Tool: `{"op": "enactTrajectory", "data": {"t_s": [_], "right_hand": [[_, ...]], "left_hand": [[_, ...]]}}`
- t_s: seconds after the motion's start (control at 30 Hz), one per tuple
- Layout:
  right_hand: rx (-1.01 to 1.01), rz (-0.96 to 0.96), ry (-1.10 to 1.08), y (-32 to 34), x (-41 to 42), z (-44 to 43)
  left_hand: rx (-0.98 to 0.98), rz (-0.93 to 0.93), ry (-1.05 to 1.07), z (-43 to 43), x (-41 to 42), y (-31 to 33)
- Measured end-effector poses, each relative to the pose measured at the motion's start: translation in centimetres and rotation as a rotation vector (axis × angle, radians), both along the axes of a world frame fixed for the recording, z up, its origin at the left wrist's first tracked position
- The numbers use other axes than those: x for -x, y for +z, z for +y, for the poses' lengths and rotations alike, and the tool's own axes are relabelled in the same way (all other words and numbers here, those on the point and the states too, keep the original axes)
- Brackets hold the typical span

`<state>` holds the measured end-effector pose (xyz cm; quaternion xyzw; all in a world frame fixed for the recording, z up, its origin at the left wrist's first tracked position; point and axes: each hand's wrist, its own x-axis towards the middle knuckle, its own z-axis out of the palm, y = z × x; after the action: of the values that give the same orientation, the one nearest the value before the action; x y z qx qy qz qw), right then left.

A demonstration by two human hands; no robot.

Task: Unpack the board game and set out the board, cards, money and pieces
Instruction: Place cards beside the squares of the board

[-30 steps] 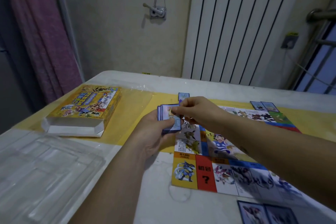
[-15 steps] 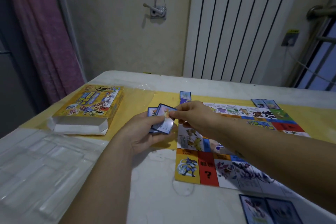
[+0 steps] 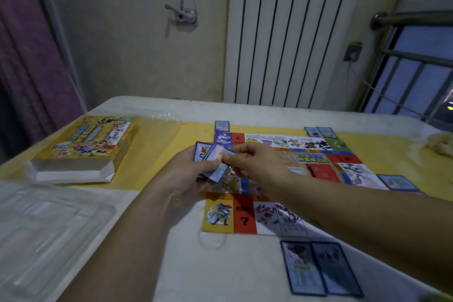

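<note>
The game board (image 3: 245, 220) lies flat on the table, its colourful squares facing up. Above its left edge my left hand (image 3: 182, 176) holds a small stack of blue-bordered cards (image 3: 201, 152). My right hand (image 3: 255, 163) pinches the top card (image 3: 218, 165) of that stack, pulling it askew. Two blue cards (image 3: 320, 270) lie side by side below the board's near edge. One card (image 3: 222, 125) lies beyond the far left corner, a pair (image 3: 320, 132) beyond the far edge, and another (image 3: 397, 182) at the right edge.
The yellow game box (image 3: 85, 144) lies at the left on a yellow cloth (image 3: 157, 154). A clear plastic insert tray (image 3: 44, 233) sits at the near left. A pale crumpled object (image 3: 440, 144) rests at the far right. A white radiator (image 3: 289, 32) stands behind the table.
My view has shifted so more of the board's far and right side shows. My right hand has drawn the top card further off the stack in my left hand.
</note>
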<state>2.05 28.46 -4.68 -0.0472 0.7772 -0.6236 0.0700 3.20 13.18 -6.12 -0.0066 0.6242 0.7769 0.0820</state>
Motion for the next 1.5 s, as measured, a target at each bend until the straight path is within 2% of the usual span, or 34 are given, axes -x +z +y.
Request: {"op": "enactTrajectory", "data": {"t_s": [0.13,0.37,0.43,0.5,0.57,0.63,0.7,0.77,0.93,1.07,1.27,1.5], "right_hand": [[-0.012,0.001,-0.028,0.5,-1.5,2.6],[0.096,-0.104,-0.067,2.2,-2.9,7.4],[0.045,-0.174,-0.023,2.8,-3.0,8.7],[-0.109,-0.191,0.018,3.3,-3.0,10.0],[-0.199,-0.145,-0.002,3.5,-2.5,11.5],[-0.264,-0.043,-0.056,3.8,-1.6,12.8],[-0.335,0.076,-0.092,4.5,-0.3,14.0],[-0.327,0.140,-0.105,5.2,1.2,14.8],[-0.176,0.131,-0.152,5.8,6.6,16.6],[-0.203,0.140,-0.279,3.8,12.8,17.2],[-0.606,0.259,-0.345,-0.5,19.5,15.4],[-0.723,0.204,-0.393,-2.7,21.9,14.5]], "left_hand": [[0.060,0.036,-0.016,2.5,-0.7,0.2],[-0.031,0.025,0.078,8.1,-0.4,1.1],[0.035,0.071,0.064,9.5,0.0,1.7],[0.159,0.116,0.014,10.7,0.6,2.4],[0.314,0.184,-0.054,11.7,1.5,3.2],[0.371,0.227,-0.097,12.6,2.6,3.8],[0.303,0.216,-0.092,13.6,3.7,4.1],[0.148,0.186,-0.027,14.5,4.8,4.3],[-0.362,0.055,0.214,14.2,8.6,4.1],[-0.630,-0.107,0.242,13.0,10.6,4.0],[-0.775,-0.183,0.243,11.2,11.4,4.0],[-0.809,-0.241,0.225,11.1,11.2,3.9]]}}
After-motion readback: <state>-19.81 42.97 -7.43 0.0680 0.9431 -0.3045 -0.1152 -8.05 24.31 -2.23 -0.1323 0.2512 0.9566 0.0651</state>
